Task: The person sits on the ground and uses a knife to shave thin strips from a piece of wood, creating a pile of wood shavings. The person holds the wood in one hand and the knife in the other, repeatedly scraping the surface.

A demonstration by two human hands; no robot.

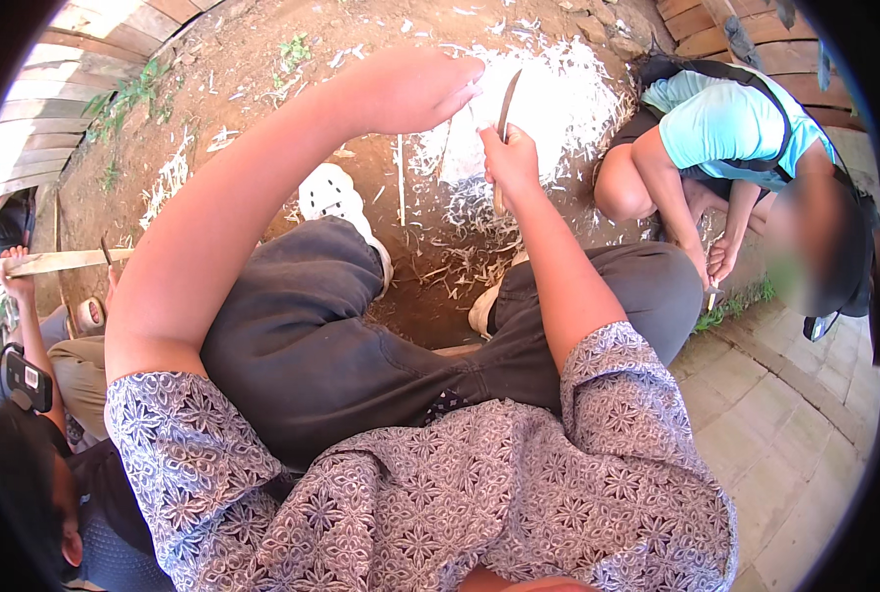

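Note:
My right hand is closed around a knife with a narrow, slightly curved blade. The blade points up and away from me, and the lower end of the handle shows beneath my fist. Just left of it, my left hand is bent inward with its fingers curled together. Something pale may be at its fingertips, but glare from the bright ground hides what it is. Below and beyond both hands lies a heap of white shavings, strongly overexposed. A thin pale strip lies on the soil beneath my left wrist.
A co-worker in a light blue shirt crouches at right, hands around a small pale piece. At left another person holds a long pale strip and a blade. My white clog rests on soil. Plank walls stand behind.

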